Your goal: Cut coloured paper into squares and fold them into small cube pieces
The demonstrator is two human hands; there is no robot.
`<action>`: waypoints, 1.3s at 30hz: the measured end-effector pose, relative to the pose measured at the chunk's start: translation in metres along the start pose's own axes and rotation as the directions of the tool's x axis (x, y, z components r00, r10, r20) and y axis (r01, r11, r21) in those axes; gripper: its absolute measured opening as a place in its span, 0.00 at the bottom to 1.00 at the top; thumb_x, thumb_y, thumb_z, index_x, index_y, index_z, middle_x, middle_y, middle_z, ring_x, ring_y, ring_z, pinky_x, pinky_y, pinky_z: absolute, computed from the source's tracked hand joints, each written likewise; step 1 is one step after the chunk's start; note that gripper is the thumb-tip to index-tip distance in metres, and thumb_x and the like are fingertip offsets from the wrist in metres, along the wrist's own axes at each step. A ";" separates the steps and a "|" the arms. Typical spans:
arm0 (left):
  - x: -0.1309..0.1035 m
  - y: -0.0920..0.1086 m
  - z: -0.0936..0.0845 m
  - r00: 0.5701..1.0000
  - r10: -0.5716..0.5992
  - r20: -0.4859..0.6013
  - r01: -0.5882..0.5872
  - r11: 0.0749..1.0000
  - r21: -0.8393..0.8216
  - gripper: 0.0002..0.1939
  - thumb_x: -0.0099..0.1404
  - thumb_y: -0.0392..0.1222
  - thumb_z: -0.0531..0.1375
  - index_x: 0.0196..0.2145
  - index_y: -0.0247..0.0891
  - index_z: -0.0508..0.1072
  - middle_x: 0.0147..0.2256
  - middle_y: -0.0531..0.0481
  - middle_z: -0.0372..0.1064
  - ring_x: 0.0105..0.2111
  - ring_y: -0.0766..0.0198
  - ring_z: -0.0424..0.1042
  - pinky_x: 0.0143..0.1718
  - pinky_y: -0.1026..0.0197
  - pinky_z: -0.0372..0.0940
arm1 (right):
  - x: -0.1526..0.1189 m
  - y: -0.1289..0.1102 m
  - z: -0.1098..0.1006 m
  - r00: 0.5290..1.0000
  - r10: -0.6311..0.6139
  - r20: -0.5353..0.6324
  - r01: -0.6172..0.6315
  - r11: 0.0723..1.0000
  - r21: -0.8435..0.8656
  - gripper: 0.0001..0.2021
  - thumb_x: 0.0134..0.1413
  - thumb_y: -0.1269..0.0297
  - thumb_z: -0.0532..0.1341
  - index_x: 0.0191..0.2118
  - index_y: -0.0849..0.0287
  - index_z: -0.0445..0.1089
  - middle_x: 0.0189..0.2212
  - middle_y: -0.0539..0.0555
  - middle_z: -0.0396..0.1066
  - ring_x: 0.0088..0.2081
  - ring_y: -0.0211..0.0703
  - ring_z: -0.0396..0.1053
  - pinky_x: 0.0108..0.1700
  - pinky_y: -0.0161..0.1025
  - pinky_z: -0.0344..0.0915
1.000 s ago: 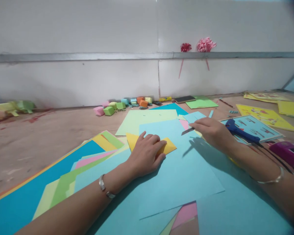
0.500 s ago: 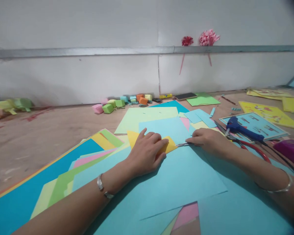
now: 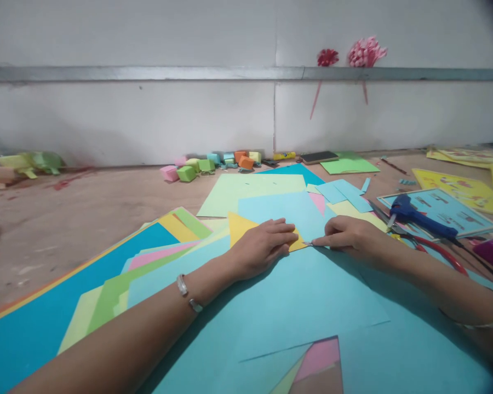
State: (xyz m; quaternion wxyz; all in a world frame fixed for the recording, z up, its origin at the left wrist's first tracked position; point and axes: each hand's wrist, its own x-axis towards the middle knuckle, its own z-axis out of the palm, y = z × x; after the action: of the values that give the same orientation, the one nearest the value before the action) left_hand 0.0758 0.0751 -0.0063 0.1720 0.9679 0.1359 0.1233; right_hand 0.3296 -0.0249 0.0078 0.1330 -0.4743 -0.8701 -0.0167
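Observation:
A yellow-orange paper piece (image 3: 239, 227) lies on light blue sheets (image 3: 287, 295), its pointed end toward the right. My left hand (image 3: 265, 247) rests on it, fingers close together and pressing it down. My right hand (image 3: 347, 235) pinches a thin silvery tool (image 3: 308, 243), whose tip meets the paper's right point. The exact kind of tool is too small to tell. Part of the yellow-orange paper is hidden under my left hand.
Coloured sheets fan out at left (image 3: 107, 268). Scissors (image 3: 439, 253), a blue glue gun (image 3: 423, 218) and a patterned blue card (image 3: 447, 205) lie right. Small paper boxes (image 3: 207, 165) and a phone (image 3: 319, 157) sit near the wall. Pink flowers (image 3: 367, 53) stand on the rail.
My left hand has slid right along the yellow-orange paper and its fingers have flattened and drawn together. The tool's tip now lies at the paper's point. The view has shifted slightly.

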 end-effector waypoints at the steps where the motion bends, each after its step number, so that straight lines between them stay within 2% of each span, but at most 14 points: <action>1: 0.000 0.001 -0.002 0.999 -0.023 0.044 0.022 0.999 0.026 0.19 0.73 0.42 0.48 0.57 0.42 0.68 0.62 0.47 0.61 0.64 0.55 0.55 0.63 0.45 0.52 | 0.000 0.001 0.001 1.000 -0.014 0.002 0.014 1.000 0.008 0.20 0.65 0.70 0.50 0.49 0.47 0.76 0.30 0.54 0.67 0.29 0.39 0.63 0.31 0.34 0.57; 4: 0.001 0.006 -0.006 0.986 -0.092 0.141 0.079 0.992 0.093 0.22 0.74 0.45 0.46 0.63 0.46 0.61 0.66 0.51 0.52 0.67 0.53 0.48 0.65 0.36 0.42 | 0.000 0.005 0.004 0.999 -0.037 -0.001 0.037 0.998 0.043 0.20 0.67 0.67 0.47 0.49 0.47 0.76 0.30 0.54 0.66 0.30 0.39 0.62 0.32 0.35 0.57; 8: 0.000 0.009 -0.007 0.977 -0.137 0.161 0.120 0.986 0.115 0.23 0.74 0.46 0.43 0.64 0.49 0.58 0.67 0.54 0.49 0.68 0.53 0.43 0.65 0.35 0.37 | -0.001 0.007 0.002 0.998 -0.020 0.051 0.016 0.996 0.087 0.20 0.68 0.61 0.47 0.47 0.49 0.77 0.30 0.54 0.66 0.31 0.41 0.62 0.33 0.37 0.57; 12: -0.001 0.008 -0.005 0.977 -0.145 0.158 0.126 0.984 0.124 0.23 0.74 0.47 0.43 0.64 0.49 0.57 0.67 0.55 0.48 0.68 0.53 0.43 0.65 0.36 0.36 | -0.004 0.008 -0.002 0.995 0.013 0.104 -0.025 0.993 0.119 0.18 0.67 0.57 0.49 0.44 0.52 0.77 0.29 0.53 0.65 0.30 0.41 0.61 0.32 0.36 0.57; 22: 0.000 0.008 -0.005 0.978 -0.133 0.160 0.114 0.986 0.124 0.23 0.75 0.47 0.42 0.65 0.49 0.56 0.67 0.54 0.47 0.68 0.52 0.43 0.65 0.35 0.35 | 0.001 -0.003 -0.003 0.997 -0.021 0.068 0.013 0.994 0.112 0.22 0.69 0.57 0.45 0.44 0.53 0.77 0.28 0.53 0.64 0.29 0.40 0.59 0.32 0.36 0.55; 26: -0.001 0.007 -0.004 0.981 -0.121 0.153 0.104 0.988 0.114 0.23 0.75 0.47 0.42 0.65 0.49 0.56 0.67 0.54 0.48 0.68 0.53 0.43 0.65 0.36 0.35 | 0.004 -0.011 -0.008 0.993 0.041 0.113 -0.057 0.988 0.142 0.22 0.68 0.54 0.46 0.41 0.55 0.77 0.28 0.53 0.63 0.30 0.40 0.59 0.32 0.36 0.55; 28: -0.001 0.006 -0.003 0.985 -0.107 0.138 0.092 0.990 0.111 0.23 0.75 0.47 0.42 0.65 0.50 0.57 0.67 0.54 0.49 0.68 0.53 0.43 0.65 0.37 0.34 | 0.005 -0.013 -0.006 0.989 0.069 0.130 -0.089 0.984 0.153 0.22 0.68 0.53 0.47 0.41 0.56 0.76 0.28 0.53 0.63 0.30 0.40 0.58 0.32 0.36 0.55; 33: -0.001 0.007 -0.004 0.982 -0.119 0.147 0.103 0.988 0.114 0.23 0.75 0.47 0.43 0.65 0.49 0.57 0.67 0.54 0.49 0.68 0.53 0.44 0.65 0.37 0.34 | 0.007 -0.017 0.005 0.995 0.036 0.093 -0.050 0.987 0.154 0.22 0.68 0.53 0.46 0.42 0.56 0.76 0.29 0.53 0.63 0.30 0.41 0.57 0.32 0.37 0.55; 39: -0.001 0.006 -0.004 0.984 -0.112 0.139 0.098 0.990 0.103 0.23 0.75 0.48 0.42 0.64 0.50 0.57 0.67 0.54 0.48 0.68 0.52 0.44 0.65 0.37 0.34 | 0.014 -0.035 0.004 0.968 0.222 0.119 -0.243 0.945 0.217 0.20 0.64 0.50 0.51 0.33 0.58 0.71 0.27 0.52 0.63 0.30 0.41 0.59 0.33 0.37 0.57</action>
State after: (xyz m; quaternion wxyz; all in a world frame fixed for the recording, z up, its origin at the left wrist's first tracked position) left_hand 0.0747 0.0703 -0.0007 0.1410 0.9729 0.1796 0.0372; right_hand 0.2923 -0.0318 0.0109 0.1473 -0.5553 -0.8094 0.1218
